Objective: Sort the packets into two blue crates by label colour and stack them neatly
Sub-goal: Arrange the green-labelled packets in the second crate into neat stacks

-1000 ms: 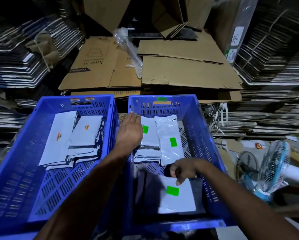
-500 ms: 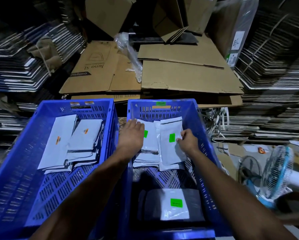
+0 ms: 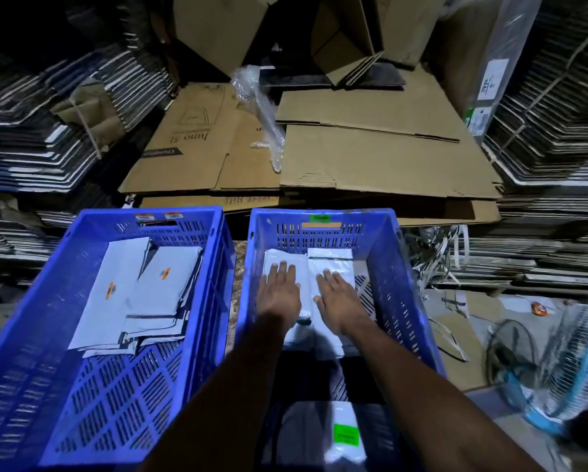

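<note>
Two blue crates stand side by side. The left crate [image 3: 64, 253] holds two stacks of white packets with orange labels [image 3: 169, 277]. At the far end of the right crate [image 3: 401, 274] lie two stacks of white packets [image 3: 330, 260]. My left hand [image 3: 280, 291] rests flat, fingers spread, on the left stack. My right hand [image 3: 336, 298] lies flat on the right stack. Both hands cover the labels there. One more white packet with a green label [image 3: 345, 434] lies at the near end of the right crate.
Flattened cardboard boxes [image 3: 371, 165] are piled behind the crates, with crumpled clear plastic [image 3: 261, 110] on them. Bundles of flat dark cartons [image 3: 30, 137] line both sides. A blue-rimmed floor fan [image 3: 565, 362] stands at the right, close to the right crate.
My right hand left the near packet, reached to the far right stack and now lies flat on it. My left hand slid from the crate wall onto the left stack.
</note>
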Demonstrator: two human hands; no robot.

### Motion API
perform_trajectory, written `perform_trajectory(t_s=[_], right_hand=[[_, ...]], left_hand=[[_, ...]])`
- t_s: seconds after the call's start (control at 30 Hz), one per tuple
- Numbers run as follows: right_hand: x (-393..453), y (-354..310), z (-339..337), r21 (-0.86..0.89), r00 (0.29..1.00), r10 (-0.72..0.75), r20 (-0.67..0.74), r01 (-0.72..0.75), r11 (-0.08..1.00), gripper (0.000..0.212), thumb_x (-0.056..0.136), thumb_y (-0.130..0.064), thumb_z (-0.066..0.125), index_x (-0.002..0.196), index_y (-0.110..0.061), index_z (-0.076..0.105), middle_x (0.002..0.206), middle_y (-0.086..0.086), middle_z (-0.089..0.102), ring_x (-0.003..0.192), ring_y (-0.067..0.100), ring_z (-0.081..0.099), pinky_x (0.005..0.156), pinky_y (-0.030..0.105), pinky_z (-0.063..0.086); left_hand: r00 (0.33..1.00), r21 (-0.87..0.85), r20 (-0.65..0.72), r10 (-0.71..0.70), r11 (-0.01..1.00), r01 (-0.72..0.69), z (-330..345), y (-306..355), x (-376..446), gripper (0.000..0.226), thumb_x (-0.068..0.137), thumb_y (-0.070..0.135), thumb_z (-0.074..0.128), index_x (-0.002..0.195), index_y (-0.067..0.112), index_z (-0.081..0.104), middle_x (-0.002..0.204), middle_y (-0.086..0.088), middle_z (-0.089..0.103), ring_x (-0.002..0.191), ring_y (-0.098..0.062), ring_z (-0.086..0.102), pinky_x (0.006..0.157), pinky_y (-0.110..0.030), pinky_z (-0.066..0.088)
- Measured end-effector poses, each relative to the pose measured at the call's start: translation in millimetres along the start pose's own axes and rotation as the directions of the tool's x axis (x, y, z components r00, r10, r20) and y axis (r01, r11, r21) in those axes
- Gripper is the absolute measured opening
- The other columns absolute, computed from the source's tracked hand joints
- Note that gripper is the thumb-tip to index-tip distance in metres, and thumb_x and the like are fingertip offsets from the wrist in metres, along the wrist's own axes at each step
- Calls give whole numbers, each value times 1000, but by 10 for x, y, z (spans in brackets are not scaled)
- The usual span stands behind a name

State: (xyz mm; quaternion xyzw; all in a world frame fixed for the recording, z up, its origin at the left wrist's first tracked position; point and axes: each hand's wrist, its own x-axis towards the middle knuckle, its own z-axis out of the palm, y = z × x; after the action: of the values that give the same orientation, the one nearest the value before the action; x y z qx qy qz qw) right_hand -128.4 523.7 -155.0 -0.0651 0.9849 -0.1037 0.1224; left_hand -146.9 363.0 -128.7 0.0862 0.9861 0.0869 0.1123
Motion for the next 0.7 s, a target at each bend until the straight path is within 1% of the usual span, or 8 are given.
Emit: perform_trajectory(t_s=[0.07, 0.1, 0.17, 0.23, 0.4, 0.57, 0.6, 0.7], right_hand=[[38, 4, 72, -28, 999, -21, -38, 20, 999, 60, 104, -39, 24, 158, -14, 15, 166, 8, 11, 153, 26, 11, 123, 42, 15], [50, 7, 97, -44, 998, -26, -57, 23, 999, 62, 102, -42, 18, 158, -16, 15, 166, 6, 11, 153, 24, 11, 123, 42, 13], [44, 20, 151, -49, 997, -19, -76, 15, 999, 66, 97, -45, 10, 158, -20, 12, 167, 2, 8, 154, 21, 6, 122, 43, 5], [27, 36, 223, -51, 994, -23, -108, 17, 999, 65, 98, -43, 11, 159, -20, 11, 167, 2, 7, 154, 21, 3, 122, 44, 0], [70, 60, 302, -75, 986, -25, -162, 13, 997, 61, 100, -40, 29, 157, -19, 22, 165, 3, 20, 152, 25, 15, 121, 49, 12], [31, 23, 239, -66, 992, -24, -120, 16, 998, 61, 102, -39, 27, 158, -20, 16, 166, 1, 13, 153, 24, 9, 121, 50, 9], [20, 13, 212, -71, 995, -22, -92, 15, 997, 60, 103, -39, 24, 159, -20, 11, 167, 1, 8, 154, 23, 4, 121, 50, 6], [55, -20, 95, -91, 1000, -1, -2, 1, 996, 61, 104, -41, 16, 159, -21, 0, 167, -1, -5, 154, 20, -6, 123, 51, -1]], left_hand=[[1000, -39, 1, -15, 999, 15, 63, 1, 50, 55, 107, 32, 24, 159, 17, 11, 167, -3, 4, 154, -22, 3, 124, -40, 4], [1000, -45, -27, -9, 999, 8, 109, -6, 50, 55, 107, 32, 25, 158, 16, 17, 167, -5, 8, 154, -23, 9, 124, -41, 8], [989, -53, -146, -1, 999, -7, 183, -24, 13, 55, 99, 33, 33, 148, 12, 44, 157, -11, 37, 144, -29, 38, 116, -47, 31], [988, -118, -156, 8, 993, -27, 301, -57, 12, 56, 91, 34, 39, 137, 11, 59, 144, -14, 54, 132, -34, 53, 105, -53, 42], [991, -163, -133, -16, 987, -5, 449, -90, 127, 58, 82, 29, 57, 138, 14, 58, 145, -14, 54, 133, -34, 52, 104, -55, 46], [992, -151, -129, -8, 989, -11, 452, -98, 113, 59, 88, 35, 38, 141, 15, 56, 147, -13, 51, 135, -35, 49, 106, -57, 41], [993, -137, -114, -1, 990, -14, 429, -91, 106, 58, 92, 35, 36, 145, 15, 49, 153, -13, 44, 141, -34, 42, 111, -56, 34], [1000, -38, 12, -5, 999, 6, 283, -72, 144, 57, 107, 36, 26, 159, 20, 10, 167, -5, 2, 154, -25, 1, 122, -44, 2]])
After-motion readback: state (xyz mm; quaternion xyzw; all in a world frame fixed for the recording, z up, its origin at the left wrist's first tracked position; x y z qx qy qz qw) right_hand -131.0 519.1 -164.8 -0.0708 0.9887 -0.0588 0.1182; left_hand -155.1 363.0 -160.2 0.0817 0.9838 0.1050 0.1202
